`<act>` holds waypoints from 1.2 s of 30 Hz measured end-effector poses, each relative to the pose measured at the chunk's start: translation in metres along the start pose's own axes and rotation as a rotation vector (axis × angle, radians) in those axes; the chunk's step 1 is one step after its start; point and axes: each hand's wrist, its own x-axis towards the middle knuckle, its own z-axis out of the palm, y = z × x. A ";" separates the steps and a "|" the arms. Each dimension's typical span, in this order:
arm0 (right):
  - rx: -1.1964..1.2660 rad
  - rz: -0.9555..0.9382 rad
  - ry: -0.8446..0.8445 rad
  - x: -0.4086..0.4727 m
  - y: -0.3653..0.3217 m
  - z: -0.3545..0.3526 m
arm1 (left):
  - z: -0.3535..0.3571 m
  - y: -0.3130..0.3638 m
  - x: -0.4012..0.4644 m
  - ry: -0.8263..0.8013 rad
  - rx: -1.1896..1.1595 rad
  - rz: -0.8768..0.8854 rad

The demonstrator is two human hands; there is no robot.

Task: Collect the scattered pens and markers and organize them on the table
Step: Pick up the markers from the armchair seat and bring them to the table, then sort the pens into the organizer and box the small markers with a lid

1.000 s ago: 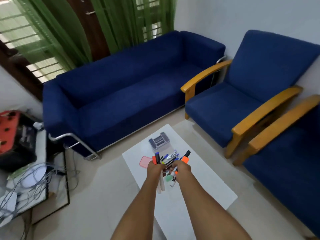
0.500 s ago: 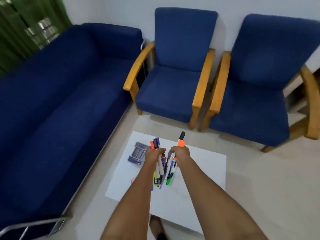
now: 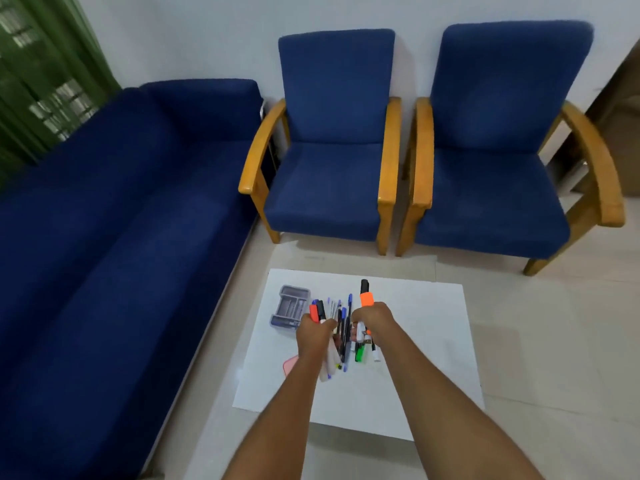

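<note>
Both my hands are held over the white table [image 3: 422, 344], each gripping a bundle of pens and markers. My left hand [image 3: 313, 336] is shut on a bunch with an orange and a black marker [image 3: 318, 311] sticking up and pale barrels hanging below. An orange highlighter with a black cap [image 3: 365, 296] rises from my right hand [image 3: 372, 318], which also holds a green marker [image 3: 360, 353] and white pens pointing down. Between the two hands stands a cluster of blue and black pens [image 3: 343, 323]; I cannot tell which hand holds them.
A grey compartment organizer tray [image 3: 290, 308] sits on the table's far left. A pink flat object [image 3: 290, 365] peeks out by my left forearm. A blue sofa [image 3: 114, 254] runs along the left; two blue armchairs [image 3: 329, 161] with wooden arms stand beyond the table.
The view has swung right and now faces the two armchairs squarely. Both hands keep their bundles over the table, slightly lower and nearer the tray.
</note>
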 end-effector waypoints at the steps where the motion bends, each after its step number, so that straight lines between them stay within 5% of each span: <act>1: -0.012 -0.028 0.021 -0.002 0.003 0.004 | 0.005 -0.010 0.009 -0.006 0.023 0.023; 8: -0.354 -0.243 0.151 0.081 0.009 0.042 | 0.044 -0.065 0.159 -0.190 0.308 0.098; 13: -0.798 -0.280 -0.060 0.143 0.022 0.067 | 0.066 -0.072 0.220 -0.356 0.574 -0.023; 16: -0.955 -0.370 -0.101 0.169 0.033 0.070 | 0.080 -0.068 0.233 -0.414 0.882 0.063; 20: -0.795 -0.403 -0.013 0.206 0.031 0.056 | 0.086 -0.058 0.253 -0.311 0.943 0.343; 25: -0.887 -0.439 0.064 0.192 0.052 0.065 | 0.080 -0.072 0.235 -0.371 0.897 0.291; 28: -1.056 -0.408 0.086 0.171 0.075 0.083 | 0.076 -0.098 0.203 -0.301 1.093 0.368; 36: -1.014 -0.327 0.057 0.181 0.102 0.097 | 0.080 -0.118 0.195 -0.191 1.321 0.428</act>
